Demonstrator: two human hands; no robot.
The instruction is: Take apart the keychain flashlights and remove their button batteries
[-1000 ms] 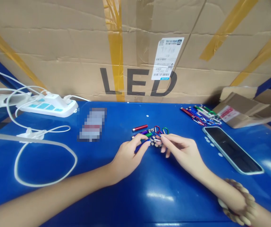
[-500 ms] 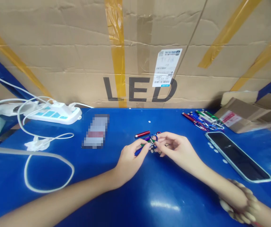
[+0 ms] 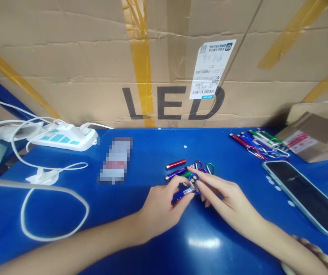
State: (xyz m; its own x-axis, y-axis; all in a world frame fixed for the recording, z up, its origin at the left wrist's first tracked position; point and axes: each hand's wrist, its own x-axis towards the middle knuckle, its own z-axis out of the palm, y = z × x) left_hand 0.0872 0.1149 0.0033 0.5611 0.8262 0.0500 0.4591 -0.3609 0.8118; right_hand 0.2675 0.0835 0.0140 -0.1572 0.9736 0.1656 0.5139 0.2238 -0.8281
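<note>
My left hand pinches a small blue penlight with a pale label on its side. At the penlight's right end, my right hand has thumb and fingertips on a blue carabiner. Just beyond the hands lie a red penlight and a purple penlight. A green penlight is partly covered by the fingers. A red carabiner and a green carabiner show behind my right hand.
More coloured penlights with carabiners lie at back right, beside an open carton. A phone rests on the right. Left are a pixelated flat item, a power strip and a looped white cable. A large cardboard box stands behind.
Both hands have come nearer to me with the blue penlight, which now shows its label. The penlights and carabiners behind are less covered. The camera view has shifted slightly.
</note>
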